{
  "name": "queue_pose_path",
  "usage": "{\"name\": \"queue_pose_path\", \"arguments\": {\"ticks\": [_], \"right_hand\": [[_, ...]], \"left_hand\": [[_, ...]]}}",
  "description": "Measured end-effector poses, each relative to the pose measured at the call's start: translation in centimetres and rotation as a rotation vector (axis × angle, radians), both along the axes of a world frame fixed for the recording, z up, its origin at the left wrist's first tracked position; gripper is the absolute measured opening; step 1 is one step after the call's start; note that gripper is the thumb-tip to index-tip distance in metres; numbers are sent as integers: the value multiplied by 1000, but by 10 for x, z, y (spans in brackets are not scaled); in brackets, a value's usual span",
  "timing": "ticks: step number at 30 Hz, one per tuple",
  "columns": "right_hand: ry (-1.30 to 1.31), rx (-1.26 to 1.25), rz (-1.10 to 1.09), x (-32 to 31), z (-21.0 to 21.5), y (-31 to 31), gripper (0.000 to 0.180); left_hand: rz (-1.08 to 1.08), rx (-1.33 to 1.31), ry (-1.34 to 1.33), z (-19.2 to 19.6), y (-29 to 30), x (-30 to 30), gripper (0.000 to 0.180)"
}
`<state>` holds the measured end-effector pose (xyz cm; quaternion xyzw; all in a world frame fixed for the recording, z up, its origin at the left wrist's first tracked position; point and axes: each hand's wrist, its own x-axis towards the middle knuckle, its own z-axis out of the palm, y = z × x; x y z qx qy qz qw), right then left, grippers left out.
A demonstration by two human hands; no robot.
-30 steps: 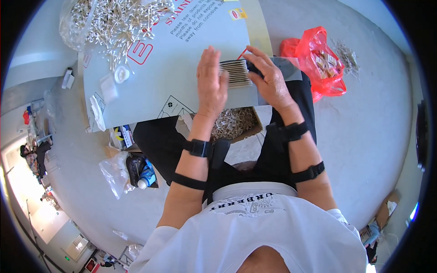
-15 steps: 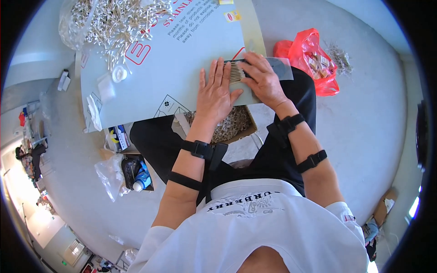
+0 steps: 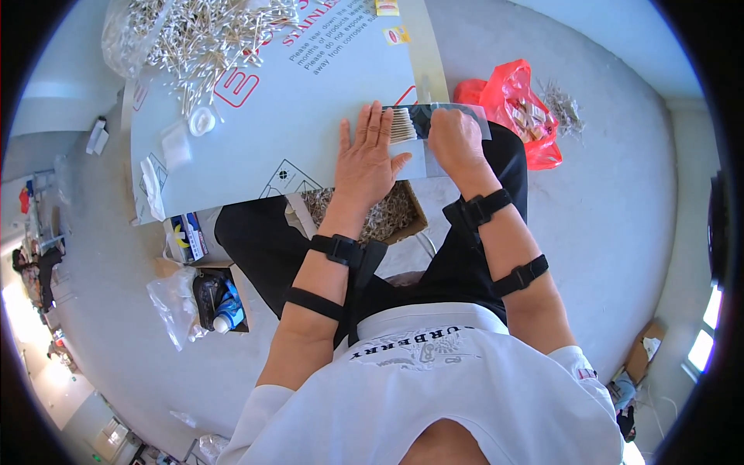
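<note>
Near the upper centre of the frame, a row of cotton swabs (image 3: 402,125) was laid on the bench (image 3: 232,155), its left side met by the left hand (image 3: 368,163), which was held flat with fingers slightly spread. The right hand (image 3: 456,139) was curled over a clear plastic sheet (image 3: 477,118); whether anything was gripped could not be told. Loose swabs (image 3: 205,46) were heaped at the upper left
</note>
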<state>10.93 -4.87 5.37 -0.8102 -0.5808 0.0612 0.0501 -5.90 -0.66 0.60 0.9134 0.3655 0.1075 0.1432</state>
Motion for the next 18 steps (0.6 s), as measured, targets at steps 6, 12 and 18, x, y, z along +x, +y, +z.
{"name": "queue_pose_path", "arguments": {"ticks": [6, 12, 18], "right_hand": [[-128, -202, 176, -13, 9, 17, 11], [-137, -388, 140, -16, 2, 38, 13], [-100, -188, 39, -2, 8, 25, 15]], "left_hand": [[3, 31, -42, -1, -1, 0, 78], [5, 57, -45, -1, -2, 3, 77], [10, 48, -29, 0, -1, 2, 78]]}}
